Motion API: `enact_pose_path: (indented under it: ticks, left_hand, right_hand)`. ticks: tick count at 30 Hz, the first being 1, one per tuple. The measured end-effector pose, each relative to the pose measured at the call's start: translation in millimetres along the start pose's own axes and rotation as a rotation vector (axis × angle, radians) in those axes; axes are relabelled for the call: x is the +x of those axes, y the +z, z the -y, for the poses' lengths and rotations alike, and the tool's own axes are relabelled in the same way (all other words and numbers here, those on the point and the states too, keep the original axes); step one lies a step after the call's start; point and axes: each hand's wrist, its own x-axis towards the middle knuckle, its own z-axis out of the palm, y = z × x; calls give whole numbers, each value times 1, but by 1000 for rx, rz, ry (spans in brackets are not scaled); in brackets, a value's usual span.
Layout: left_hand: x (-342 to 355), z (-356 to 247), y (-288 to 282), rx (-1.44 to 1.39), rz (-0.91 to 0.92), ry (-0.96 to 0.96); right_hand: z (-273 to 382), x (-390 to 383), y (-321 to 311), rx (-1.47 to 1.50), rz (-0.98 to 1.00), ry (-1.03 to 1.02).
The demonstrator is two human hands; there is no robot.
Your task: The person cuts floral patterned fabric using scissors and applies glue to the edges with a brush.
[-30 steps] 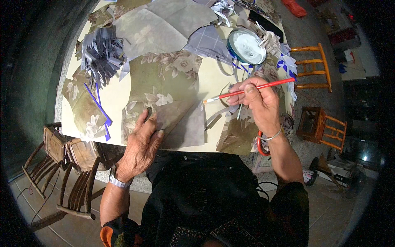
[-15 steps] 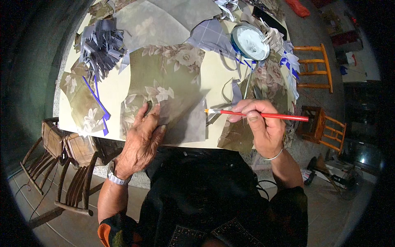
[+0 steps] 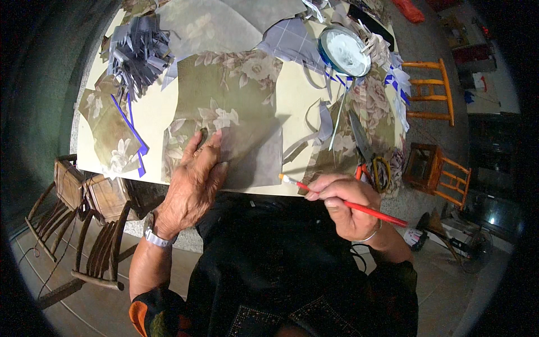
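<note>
Red paintbrush [image 3: 368, 210], bristles [image 3: 282, 177] upper left, handle [image 3: 387, 217] lower right

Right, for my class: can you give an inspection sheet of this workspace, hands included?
Surface: cream-coloured smooth tabletop, partly covered.
Job's things: thin olive floral sheet on the tabletop; slim red-handled brush, bristles near the sheet's right edge; round blue-sided bowl of white paste-like substance.
Clutter: shaggy heap of grey strips at left; dark-bladed scissors at right.
Hands: left hand rests on the sheet; right hand holds the brush.
Cables: thin black cable-like loop beyond the table's near edge.
Surroundings: dark wooden chairs at left; orange-brown wooden chair at right.
</note>
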Motion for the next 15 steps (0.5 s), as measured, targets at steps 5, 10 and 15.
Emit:
enact_pose_path:
  ticks: [5,10,15]
  left_hand:
    - [-1,2,0,-4,7,-8]
    - [1,3,2,14,-49,106]
    - [0,0,-1,-30,8,-6]
  right_hand:
    - [-5,1,7,-28,-33,-57]
    - [5,-11,8,-49,117,-47]
    - [5,-6,1,63,-65,-70]
